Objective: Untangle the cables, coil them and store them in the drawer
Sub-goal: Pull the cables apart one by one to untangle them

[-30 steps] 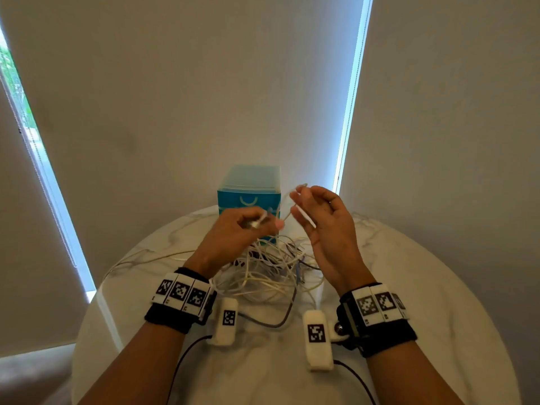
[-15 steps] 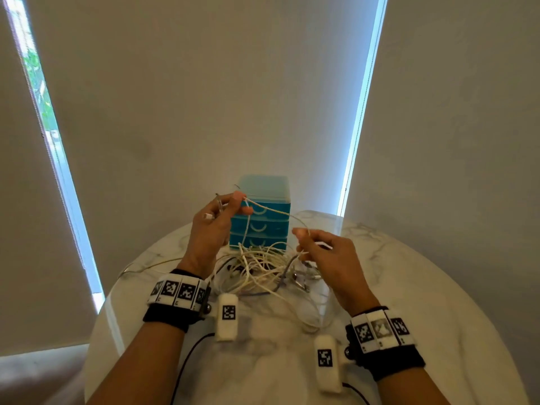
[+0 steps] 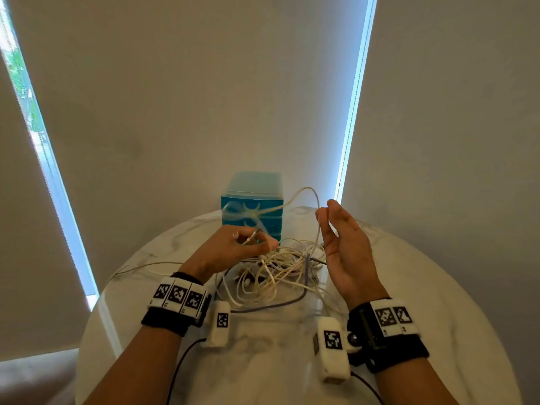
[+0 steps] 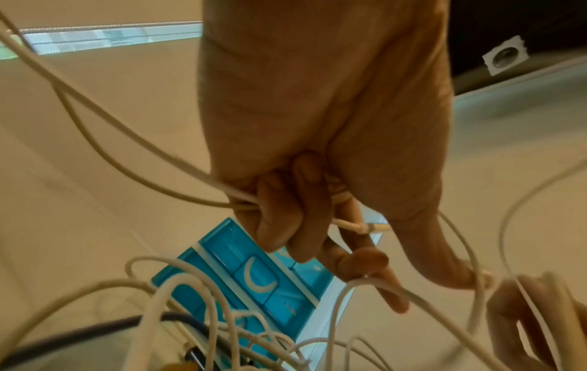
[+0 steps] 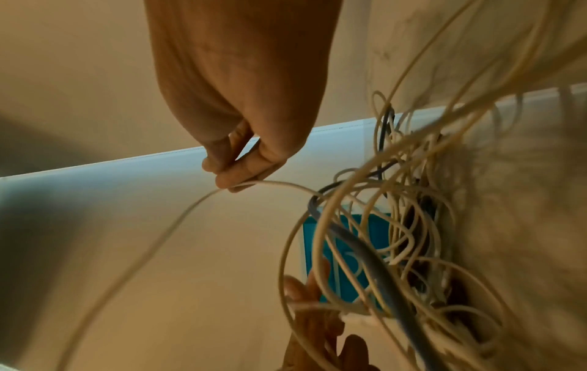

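Observation:
A tangle of white cables (image 3: 274, 273) with one grey-purple cable (image 3: 305, 276) lies on the round marble table (image 3: 423, 287). My left hand (image 3: 233, 247) hovers over the pile and grips the plug end and strands of a white cable (image 4: 359, 227) in curled fingers. My right hand (image 3: 339, 238) is raised to the right of the pile; its thumb and fingertips pinch the same white cable (image 5: 254, 184), which arcs in a loop (image 3: 306, 190) between the hands. A blue drawer unit (image 3: 252, 200), its drawers closed, stands behind the pile.
Closed blinds hang behind the table, with bright window gaps at left and right. A loose white strand (image 3: 140, 266) trails off the pile toward the table's left edge. Bare marble lies in front of the pile (image 3: 263, 346).
My left hand came down from in front of the drawer unit to just above the pile. My right hand rose and moved right, drawing the white cable up into a loop.

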